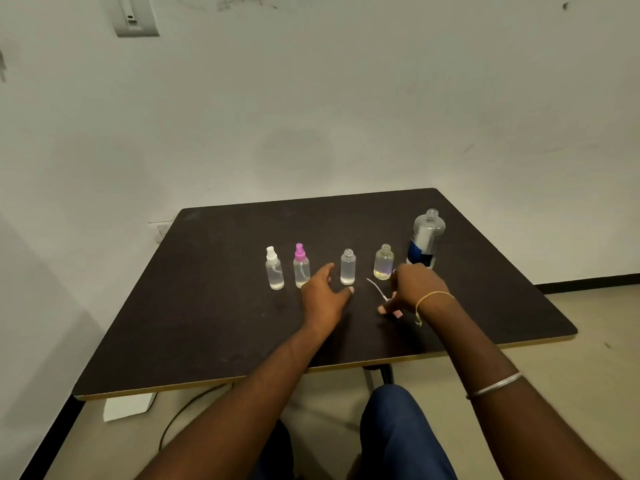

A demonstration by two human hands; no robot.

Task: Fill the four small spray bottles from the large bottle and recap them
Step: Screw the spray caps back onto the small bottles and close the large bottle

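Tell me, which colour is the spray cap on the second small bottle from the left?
Pink-purple spray cap, seen in the head view.

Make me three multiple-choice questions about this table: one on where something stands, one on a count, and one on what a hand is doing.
1. Where does the large bottle stand relative to the small bottles?
A. left of them
B. right of them
C. between two of them

2. How many small bottles are capped?
A. one
B. two
C. four

3. What is the right hand doing?
A. pinching a spray cap with its tube
B. gripping the large bottle
C. lying flat and empty

Answers:
1 B: it stands past the rightmost small bottle.
2 B: a white cap and a pink cap; two necks are bare.
3 A: the tube sticks out from its fingers.
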